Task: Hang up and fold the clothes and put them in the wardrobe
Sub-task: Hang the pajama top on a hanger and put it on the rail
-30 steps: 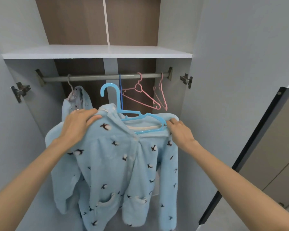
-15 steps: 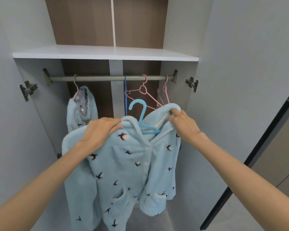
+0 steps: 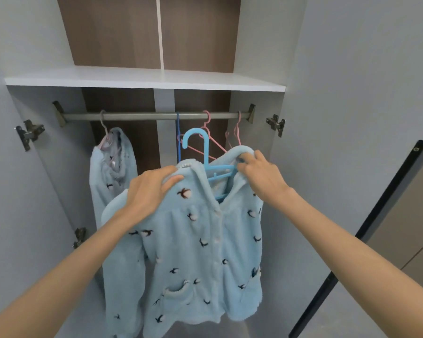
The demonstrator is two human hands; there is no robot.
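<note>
I have lifted the fluffy blue jacket (image 3: 200,240) higher than before, so the hook of its blue hanger (image 3: 207,154) is now up by the pink hangers (image 3: 216,143), just under the rail (image 3: 144,116) but not on it. The fingers of my left hand (image 3: 149,189) curl over one shoulder, and those of my right hand (image 3: 261,176) pinch the other. Another blue top (image 3: 112,172) hangs near the rail's left end.

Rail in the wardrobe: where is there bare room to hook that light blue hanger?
The rail is bare between the grey hanger carrying the hung garment and the dark blue hanger. Right of that, pink hangers crowd it.
</note>
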